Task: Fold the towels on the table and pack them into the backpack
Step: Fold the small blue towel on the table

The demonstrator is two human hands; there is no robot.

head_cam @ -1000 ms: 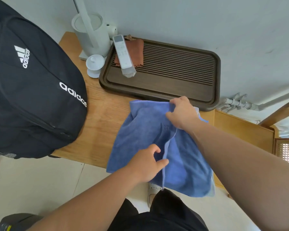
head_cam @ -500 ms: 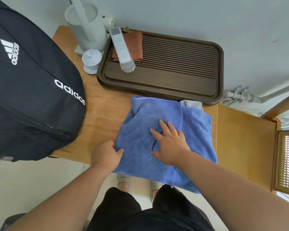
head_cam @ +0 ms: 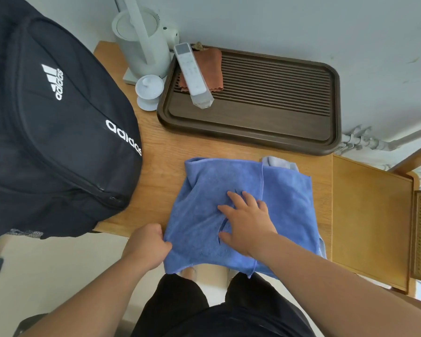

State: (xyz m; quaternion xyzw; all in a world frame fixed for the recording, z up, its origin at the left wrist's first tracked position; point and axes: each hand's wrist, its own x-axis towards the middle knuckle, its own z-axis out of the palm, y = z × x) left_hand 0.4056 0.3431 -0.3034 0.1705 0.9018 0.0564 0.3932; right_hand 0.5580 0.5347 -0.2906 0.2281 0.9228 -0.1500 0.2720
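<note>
A: On the left end of the wooden table (head_cam: 156,152), what is seen?

B: A black Adidas backpack (head_cam: 46,142) is stood there, its logo side turned toward the camera.

A: And next in size?

B: A dark wooden tea tray (head_cam: 253,128) is set along the wall. Just in front of it the blue towel (head_cam: 204,203) is spread, partly folded, with its near edge hung over the table's front. A strip of bare wood is left between towel and backpack. A white electric kettle (head_cam: 141,45) is stood at the far corner, beside the tray.

A: How is the towel held?

B: Its near left edge is pinched by the left hand (head_cam: 147,246), fingers curled round the cloth. The right hand (head_cam: 248,224) is laid flat on the middle, fingers straight and spread, with nothing gripped.

A: The small things?

B: A white remote control (head_cam: 192,71) is laid across an orange-brown cloth (head_cam: 212,66) in the tray's left end. A white lidded cup (head_cam: 149,90) is set just outside the tray, by the kettle. A grey cloth corner (head_cam: 277,162) is shown under the towel's far edge.
</note>
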